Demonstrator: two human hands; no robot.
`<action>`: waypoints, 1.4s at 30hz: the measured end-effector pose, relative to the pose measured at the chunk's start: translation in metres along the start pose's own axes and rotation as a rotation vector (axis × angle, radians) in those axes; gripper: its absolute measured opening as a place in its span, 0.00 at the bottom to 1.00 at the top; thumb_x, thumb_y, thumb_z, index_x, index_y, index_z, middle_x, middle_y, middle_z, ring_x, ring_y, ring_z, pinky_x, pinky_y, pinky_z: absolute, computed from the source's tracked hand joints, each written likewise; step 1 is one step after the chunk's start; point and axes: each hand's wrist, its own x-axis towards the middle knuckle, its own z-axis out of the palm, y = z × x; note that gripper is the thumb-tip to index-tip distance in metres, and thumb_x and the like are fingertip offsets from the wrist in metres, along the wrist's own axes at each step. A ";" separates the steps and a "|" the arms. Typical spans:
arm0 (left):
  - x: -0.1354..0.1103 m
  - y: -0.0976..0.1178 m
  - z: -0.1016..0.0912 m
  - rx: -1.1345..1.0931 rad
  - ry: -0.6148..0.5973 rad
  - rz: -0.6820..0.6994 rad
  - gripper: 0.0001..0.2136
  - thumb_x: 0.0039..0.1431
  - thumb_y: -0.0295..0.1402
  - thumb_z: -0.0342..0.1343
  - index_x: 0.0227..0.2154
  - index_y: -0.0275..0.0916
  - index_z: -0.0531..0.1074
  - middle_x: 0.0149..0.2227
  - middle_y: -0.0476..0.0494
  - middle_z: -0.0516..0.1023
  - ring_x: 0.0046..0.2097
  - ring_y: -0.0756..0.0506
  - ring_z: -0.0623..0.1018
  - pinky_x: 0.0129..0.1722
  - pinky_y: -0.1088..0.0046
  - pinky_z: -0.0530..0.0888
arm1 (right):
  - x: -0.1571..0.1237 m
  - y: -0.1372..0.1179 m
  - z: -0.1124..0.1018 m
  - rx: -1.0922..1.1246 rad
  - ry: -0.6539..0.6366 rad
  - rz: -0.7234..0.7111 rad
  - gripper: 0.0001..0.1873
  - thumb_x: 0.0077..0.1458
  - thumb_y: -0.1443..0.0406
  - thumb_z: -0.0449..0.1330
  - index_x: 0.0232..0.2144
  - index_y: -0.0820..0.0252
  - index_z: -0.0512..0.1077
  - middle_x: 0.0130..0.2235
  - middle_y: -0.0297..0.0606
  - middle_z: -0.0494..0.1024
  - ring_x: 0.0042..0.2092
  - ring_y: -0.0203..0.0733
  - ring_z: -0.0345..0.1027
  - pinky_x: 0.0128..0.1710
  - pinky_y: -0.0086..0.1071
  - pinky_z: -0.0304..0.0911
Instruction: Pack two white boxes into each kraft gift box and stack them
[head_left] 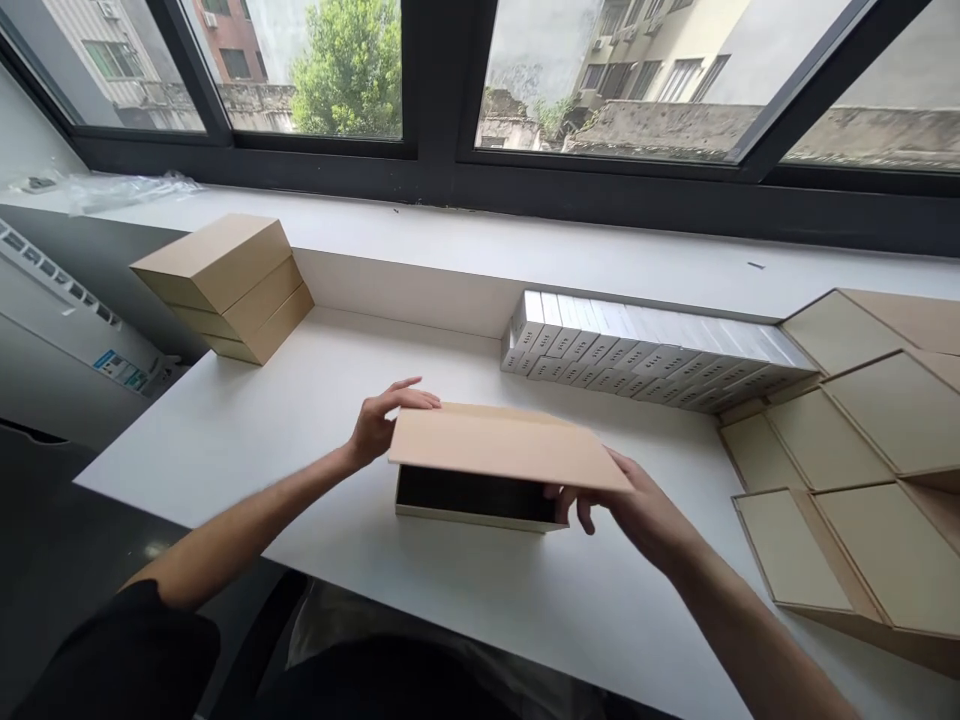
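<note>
A kraft-brown cardboard box (480, 522) with a dark inside sits on the white table in front of me. Its flat lid (502, 445) is partly raised, leaving a gap along the side facing me. My left hand (379, 420) rests at the far left corner of the lid with its fingers stretched out; its thumb is hidden. On the right, my right hand (622, 500) grips the lid's edge, its fingers curled beneath the lid near the box's right end. Little of the box's inside shows.
Brown boxes (225, 270) stand stacked at the back left. Several small white boxes (637, 350) line the back ledge in two layers. More brown boxes (855, 440) are piled at the right. Clear plastic (127, 190) lies on the windowsill.
</note>
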 end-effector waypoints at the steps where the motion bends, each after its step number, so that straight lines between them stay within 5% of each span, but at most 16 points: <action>1: 0.009 -0.007 0.001 -0.019 0.075 -0.042 0.17 0.54 0.52 0.60 0.32 0.41 0.76 0.37 0.40 0.82 0.45 0.39 0.80 0.56 0.54 0.70 | 0.001 -0.009 -0.006 -0.093 0.009 -0.026 0.28 0.51 0.51 0.65 0.47 0.64 0.72 0.31 0.44 0.79 0.27 0.46 0.73 0.20 0.33 0.63; 5: 0.049 -0.047 0.005 -0.088 0.402 -0.183 0.21 0.55 0.56 0.57 0.29 0.39 0.72 0.30 0.45 0.76 0.35 0.45 0.74 0.36 0.71 0.71 | 0.019 -0.050 -0.031 -0.522 0.301 -0.300 0.19 0.59 0.51 0.58 0.41 0.60 0.76 0.31 0.42 0.79 0.30 0.44 0.75 0.26 0.33 0.67; 8: 0.068 -0.076 0.010 -0.157 0.460 -0.219 0.24 0.58 0.58 0.52 0.27 0.39 0.67 0.26 0.49 0.69 0.30 0.49 0.67 0.30 0.74 0.65 | 0.064 -0.073 -0.042 -0.977 0.499 -0.538 0.17 0.64 0.56 0.53 0.45 0.57 0.77 0.39 0.43 0.81 0.38 0.48 0.76 0.36 0.41 0.71; 10: 0.073 -0.089 0.015 -0.134 0.479 -0.237 0.25 0.58 0.60 0.51 0.23 0.40 0.63 0.23 0.52 0.62 0.28 0.50 0.62 0.28 0.75 0.62 | 0.105 -0.079 -0.045 -1.337 0.446 -0.627 0.17 0.64 0.61 0.54 0.51 0.59 0.75 0.51 0.49 0.78 0.51 0.55 0.72 0.47 0.49 0.69; 13: 0.072 -0.095 0.018 -0.089 0.505 -0.231 0.27 0.57 0.61 0.50 0.22 0.40 0.62 0.23 0.52 0.59 0.28 0.50 0.59 0.28 0.74 0.59 | 0.164 -0.077 -0.050 -1.763 0.251 -0.688 0.24 0.57 0.70 0.57 0.57 0.61 0.70 0.64 0.52 0.65 0.66 0.59 0.55 0.60 0.53 0.58; 17: 0.074 -0.094 0.017 -0.075 0.499 -0.197 0.28 0.57 0.63 0.47 0.22 0.41 0.59 0.23 0.52 0.56 0.28 0.50 0.57 0.28 0.74 0.59 | 0.210 -0.074 -0.055 -1.982 0.109 -0.710 0.20 0.52 0.77 0.57 0.46 0.65 0.75 0.62 0.55 0.68 0.66 0.59 0.55 0.61 0.51 0.54; 20: 0.078 -0.094 0.015 -0.060 0.483 -0.202 0.29 0.58 0.64 0.45 0.21 0.41 0.54 0.23 0.53 0.52 0.28 0.50 0.54 0.28 0.73 0.57 | 0.223 -0.075 -0.054 -1.915 0.023 -0.752 0.10 0.52 0.74 0.60 0.38 0.66 0.76 0.53 0.56 0.75 0.61 0.62 0.60 0.55 0.50 0.59; 24: 0.079 -0.095 0.014 -0.062 0.475 -0.213 0.29 0.58 0.64 0.45 0.21 0.41 0.52 0.23 0.53 0.50 0.28 0.50 0.52 0.27 0.73 0.56 | 0.222 -0.081 -0.044 -1.681 0.068 -0.838 0.10 0.62 0.67 0.55 0.42 0.63 0.75 0.47 0.51 0.78 0.53 0.55 0.66 0.47 0.45 0.63; 31: 0.077 -0.096 0.012 -0.091 0.476 -0.175 0.26 0.61 0.58 0.49 0.21 0.41 0.55 0.22 0.53 0.52 0.27 0.51 0.54 0.27 0.74 0.56 | 0.168 -0.122 -0.030 -0.954 0.629 -0.856 0.18 0.68 0.53 0.50 0.48 0.51 0.75 0.47 0.42 0.78 0.48 0.50 0.68 0.46 0.47 0.65; 33: 0.077 -0.096 0.012 -0.093 0.479 -0.167 0.26 0.61 0.58 0.49 0.21 0.41 0.55 0.22 0.53 0.52 0.27 0.51 0.54 0.27 0.74 0.56 | 0.145 -0.131 -0.022 -0.851 0.548 -0.878 0.16 0.67 0.53 0.52 0.46 0.49 0.76 0.47 0.38 0.78 0.46 0.46 0.70 0.46 0.43 0.66; 37: 0.074 -0.095 0.011 -0.066 0.478 -0.204 0.26 0.62 0.57 0.49 0.21 0.41 0.55 0.22 0.53 0.52 0.27 0.51 0.54 0.27 0.74 0.56 | 0.110 -0.118 0.012 -0.808 0.100 -0.754 0.13 0.63 0.56 0.56 0.41 0.53 0.78 0.42 0.37 0.79 0.41 0.42 0.72 0.40 0.38 0.68; 42: 0.072 -0.096 0.010 -0.063 0.476 -0.166 0.26 0.61 0.58 0.49 0.21 0.41 0.55 0.22 0.53 0.53 0.28 0.51 0.54 0.27 0.74 0.55 | 0.088 -0.060 0.056 -0.736 -0.151 -0.338 0.23 0.63 0.55 0.53 0.58 0.53 0.68 0.41 0.39 0.77 0.35 0.41 0.72 0.36 0.36 0.70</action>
